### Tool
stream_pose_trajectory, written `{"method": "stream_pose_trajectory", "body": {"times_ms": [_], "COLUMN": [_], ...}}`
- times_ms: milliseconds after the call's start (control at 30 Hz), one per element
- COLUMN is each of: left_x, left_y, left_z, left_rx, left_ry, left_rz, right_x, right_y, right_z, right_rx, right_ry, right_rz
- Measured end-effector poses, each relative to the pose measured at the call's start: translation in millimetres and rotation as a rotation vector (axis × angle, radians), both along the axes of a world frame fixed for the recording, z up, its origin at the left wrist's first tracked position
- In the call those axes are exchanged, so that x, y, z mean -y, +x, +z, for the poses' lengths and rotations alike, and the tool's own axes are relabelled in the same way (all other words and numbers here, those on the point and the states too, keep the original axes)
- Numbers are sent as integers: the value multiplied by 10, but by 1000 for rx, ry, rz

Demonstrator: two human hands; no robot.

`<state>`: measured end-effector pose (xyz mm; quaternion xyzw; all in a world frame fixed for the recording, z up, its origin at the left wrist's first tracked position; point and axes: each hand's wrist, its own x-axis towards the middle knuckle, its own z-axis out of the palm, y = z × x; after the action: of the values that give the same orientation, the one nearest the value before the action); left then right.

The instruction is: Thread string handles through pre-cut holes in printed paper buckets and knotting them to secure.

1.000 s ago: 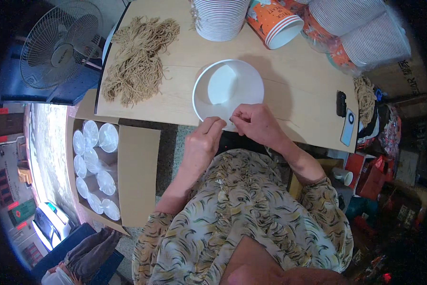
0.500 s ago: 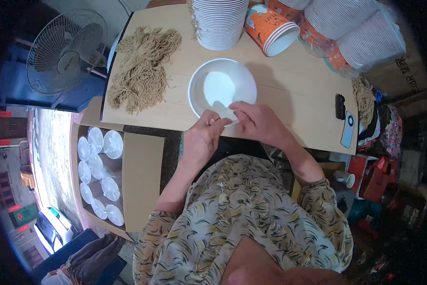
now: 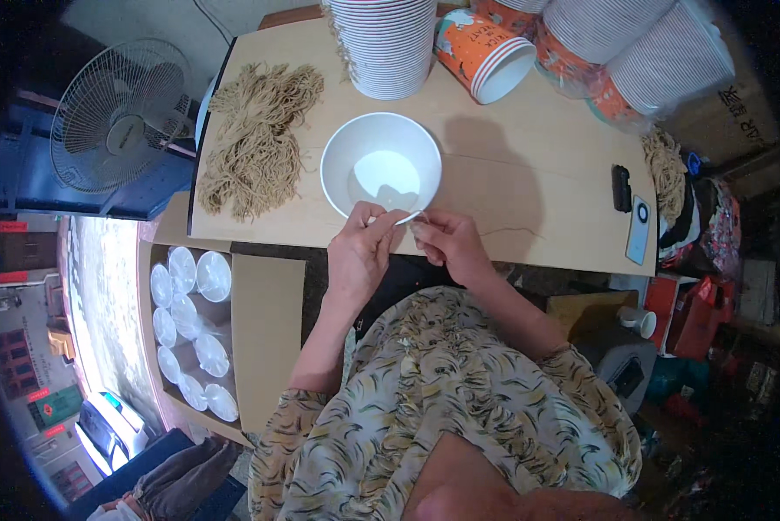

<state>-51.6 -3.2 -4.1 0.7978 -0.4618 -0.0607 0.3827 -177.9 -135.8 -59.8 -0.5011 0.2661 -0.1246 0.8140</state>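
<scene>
1. Your left hand (image 3: 357, 257) is mostly curled, with thumb and forefinger pinched on the near rim of the white bucket (image 3: 381, 165).
2. Your right hand (image 3: 457, 247) is just beside it at the same stretch of rim, fingers bent and tips drawn close together; I cannot tell whether they grip anything.
3. The bucket is at the near edge of the wooden table (image 3: 581, 156), right in front of you, its mouth facing up and its inside showing.
4. A thin tan strand (image 3: 511, 231) lies on the table to the right of your right hand; where its near end goes is too fine to make out.
5. To the left of the bucket you have a loose heap of tan twine (image 3: 255, 152).
6. Beyond the bucket stands a tall stack of white-rimmed cups (image 3: 385, 52), with an orange patterned bucket (image 3: 478, 54) lying on its side next to it.
7. Plastic-wrapped stacks (image 3: 668, 65) lean at the far right; nearer you, a small black object (image 3: 622, 188) sits beside a flat pale-blue object (image 3: 638, 233).
8. On your left, an open carton (image 3: 268, 339) holds clear-wrapped cups (image 3: 183, 313), below a fan (image 3: 122, 117).
</scene>
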Motion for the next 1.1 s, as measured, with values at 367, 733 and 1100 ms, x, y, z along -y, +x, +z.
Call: {"method": "stream_pose_trajectory", "body": {"times_ms": [367,733,1100], "left_x": [-21,35,455], "left_y": [72,402,423], "left_z": [-37,177,433], "left_rx": [15,-98,-761], "left_ry": [-13,-74,226], "left_rz": [-4,-179,-632], "right_x": [44,488,751], "right_y": [-9,-149,-101], "right_z": [-93,624,831], "right_rx": [16,-119,-32], "right_ry": [138,-230,-140], "right_rz": [-14,520,485]}}
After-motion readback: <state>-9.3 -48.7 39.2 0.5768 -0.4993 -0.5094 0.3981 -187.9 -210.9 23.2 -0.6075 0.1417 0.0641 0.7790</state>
